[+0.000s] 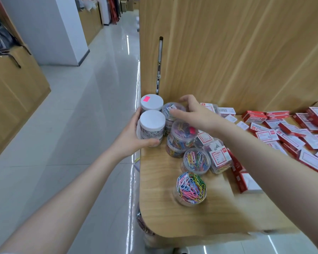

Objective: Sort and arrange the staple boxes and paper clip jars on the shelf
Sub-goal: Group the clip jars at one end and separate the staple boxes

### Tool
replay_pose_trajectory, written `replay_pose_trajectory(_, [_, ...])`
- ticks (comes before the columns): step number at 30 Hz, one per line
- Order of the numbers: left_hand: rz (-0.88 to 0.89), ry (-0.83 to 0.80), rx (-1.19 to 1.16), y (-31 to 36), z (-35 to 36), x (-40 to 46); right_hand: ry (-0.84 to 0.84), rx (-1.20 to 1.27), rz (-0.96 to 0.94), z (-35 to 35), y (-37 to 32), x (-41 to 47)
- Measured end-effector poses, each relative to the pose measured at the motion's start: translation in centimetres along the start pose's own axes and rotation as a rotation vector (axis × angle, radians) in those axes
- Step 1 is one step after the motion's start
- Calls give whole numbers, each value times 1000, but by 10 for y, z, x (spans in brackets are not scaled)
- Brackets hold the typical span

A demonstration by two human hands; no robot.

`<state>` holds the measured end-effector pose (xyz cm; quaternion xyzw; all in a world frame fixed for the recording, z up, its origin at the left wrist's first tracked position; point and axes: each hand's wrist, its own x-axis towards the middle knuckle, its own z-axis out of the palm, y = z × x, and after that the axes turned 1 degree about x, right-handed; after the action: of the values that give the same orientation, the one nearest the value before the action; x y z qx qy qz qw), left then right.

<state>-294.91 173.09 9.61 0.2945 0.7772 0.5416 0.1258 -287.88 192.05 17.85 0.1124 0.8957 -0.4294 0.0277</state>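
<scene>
Head view is showing a wooden shelf [154, 195] with both of a person's hands working at its far left corner. The left hand [130, 136] is curling around the nearer white-lidded jar [151, 125], thumb along its base, fingers reaching around its left side. A second white-lidded jar [151, 102], bearing a pink sticker, is standing just behind it, touching. The right hand [193, 114] is gripping from above a clear jar [171, 111] of paper clips standing beside the white-lidded pair. More clear jars of coloured clips [191, 191] are trailing toward the front of the shelf, some stacked, some lying on their sides with labels showing. Red and white staple boxes [286, 132] are lying scattered across the right part of the shelf, unaligned and overlapping.
</scene>
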Motion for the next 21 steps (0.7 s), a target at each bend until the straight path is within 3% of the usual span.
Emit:
replay_pose_trajectory(7, [-14, 4, 17, 3, -3, -3, -200, -331, 282, -1, -38, 19])
replay_pose_trajectory(11, [-28, -12, 3, 0, -5, -1, -99, -570, 272, 12, -48, 20])
replay_pose_trajectory(21, [2, -9, 2, 0, -8, -1, 91, -455, 258, 19, -35, 27])
